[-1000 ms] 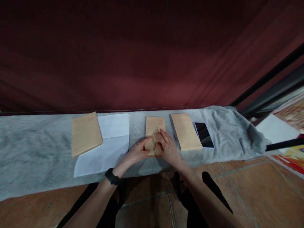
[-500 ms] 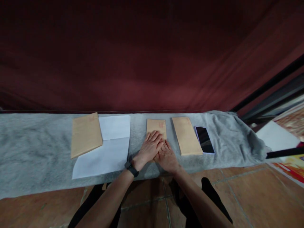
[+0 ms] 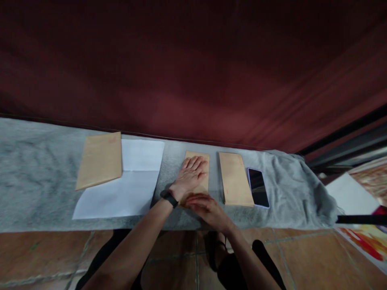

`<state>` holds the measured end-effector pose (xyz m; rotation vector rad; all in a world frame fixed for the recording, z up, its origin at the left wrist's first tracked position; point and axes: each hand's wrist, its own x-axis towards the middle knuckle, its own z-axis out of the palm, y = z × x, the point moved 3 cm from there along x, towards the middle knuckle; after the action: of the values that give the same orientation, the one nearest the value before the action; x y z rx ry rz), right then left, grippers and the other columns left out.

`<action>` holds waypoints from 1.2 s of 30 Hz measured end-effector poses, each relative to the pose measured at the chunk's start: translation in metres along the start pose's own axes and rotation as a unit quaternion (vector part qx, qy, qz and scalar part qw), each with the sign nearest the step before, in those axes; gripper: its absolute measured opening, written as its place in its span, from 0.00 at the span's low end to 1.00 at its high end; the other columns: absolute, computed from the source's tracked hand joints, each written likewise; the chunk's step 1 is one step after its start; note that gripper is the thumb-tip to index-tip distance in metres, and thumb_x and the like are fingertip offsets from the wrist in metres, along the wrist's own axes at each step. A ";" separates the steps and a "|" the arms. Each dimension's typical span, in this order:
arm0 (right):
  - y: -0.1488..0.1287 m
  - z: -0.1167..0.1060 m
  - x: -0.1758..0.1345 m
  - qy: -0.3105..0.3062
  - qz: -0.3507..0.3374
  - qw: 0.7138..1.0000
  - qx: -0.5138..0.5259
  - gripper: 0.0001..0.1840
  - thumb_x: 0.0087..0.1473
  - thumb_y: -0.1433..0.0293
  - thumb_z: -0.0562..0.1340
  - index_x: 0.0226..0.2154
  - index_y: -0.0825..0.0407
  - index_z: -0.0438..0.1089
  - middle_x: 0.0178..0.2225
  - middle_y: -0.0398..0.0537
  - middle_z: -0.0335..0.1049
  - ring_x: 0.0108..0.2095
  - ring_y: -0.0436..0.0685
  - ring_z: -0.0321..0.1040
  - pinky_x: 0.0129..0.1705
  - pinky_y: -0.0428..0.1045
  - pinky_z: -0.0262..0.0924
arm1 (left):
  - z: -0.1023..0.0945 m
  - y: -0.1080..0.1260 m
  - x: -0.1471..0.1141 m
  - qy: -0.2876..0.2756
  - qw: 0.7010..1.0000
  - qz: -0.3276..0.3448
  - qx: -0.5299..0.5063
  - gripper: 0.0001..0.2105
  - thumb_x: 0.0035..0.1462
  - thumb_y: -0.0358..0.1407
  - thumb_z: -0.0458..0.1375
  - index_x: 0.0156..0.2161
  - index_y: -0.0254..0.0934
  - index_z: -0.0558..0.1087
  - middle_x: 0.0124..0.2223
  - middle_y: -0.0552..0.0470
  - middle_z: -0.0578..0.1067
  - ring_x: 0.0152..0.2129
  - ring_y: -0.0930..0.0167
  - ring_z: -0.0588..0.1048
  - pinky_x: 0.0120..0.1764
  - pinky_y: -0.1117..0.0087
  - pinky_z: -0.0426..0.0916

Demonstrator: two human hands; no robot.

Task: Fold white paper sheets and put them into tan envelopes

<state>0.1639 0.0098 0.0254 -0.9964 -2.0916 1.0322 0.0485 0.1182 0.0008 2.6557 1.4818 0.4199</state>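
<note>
My left hand (image 3: pixel 191 176) lies flat on a brown paper envelope (image 3: pixel 202 184), fingers spread over its upper half, with a dark band at the wrist. At the envelope's near end is my right hand (image 3: pixel 208 208), its fingers stretched out sideways across the lower edge. Part of this envelope is covered by both hands. To the right lie more brown envelopes (image 3: pixel 236 179), seemingly a small stack. On the left another brown envelope (image 3: pixel 101 159) overlaps a creased sheet of white paper (image 3: pixel 137 187).
A phone (image 3: pixel 258 187) with a pale purple edge lies against the right-hand envelopes. Grey cloth (image 3: pixel 48 177) covers the long narrow surface, bunched at its right end. Behind rises a dark red cloth wall (image 3: pixel 181 80). Below is a tiled floor (image 3: pixel 305 257).
My right hand has slid from beside the left hand down to the envelope's near edge. The left hand stays on the envelope. The whole view has tilted slightly.
</note>
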 end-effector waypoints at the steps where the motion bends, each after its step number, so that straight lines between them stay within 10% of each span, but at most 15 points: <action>1: 0.000 -0.001 -0.001 0.004 0.005 1.000 0.024 0.12 0.66 0.65 0.57 0.45 0.45 0.76 0.45 0.47 0.79 0.50 0.56 0.74 0.56 0.53 0.66 | 0.000 0.000 0.001 0.004 1.000 0.001 0.003 0.26 0.70 0.46 0.43 0.69 0.44 0.57 0.72 0.51 0.55 0.69 0.65 0.51 0.69 0.54 0.43; 23: 0.002 -0.017 0.000 -0.064 0.156 0.972 0.164 0.21 0.62 0.51 0.59 0.35 0.49 0.79 0.36 0.45 0.77 0.39 0.55 0.72 0.45 0.49 0.66 | -0.003 0.022 -0.036 -0.068 0.992 0.103 -0.007 0.29 0.67 0.40 0.45 0.70 0.31 0.50 0.73 0.40 0.51 0.70 0.66 0.47 0.68 0.58 0.43; 36: 0.017 -0.036 0.017 0.201 0.168 0.932 0.253 0.18 0.55 0.51 0.65 0.34 0.48 0.77 0.36 0.45 0.79 0.41 0.58 0.73 0.48 0.51 0.65 | -0.004 0.042 -0.067 -0.013 0.989 0.133 -0.059 0.24 0.68 0.38 0.48 0.65 0.30 0.58 0.68 0.39 0.61 0.68 0.63 0.55 0.69 0.56 0.46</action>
<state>0.1882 0.0447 0.0325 -1.1886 -1.2584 1.3151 0.0486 0.0387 -0.0004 2.7574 1.0612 0.4735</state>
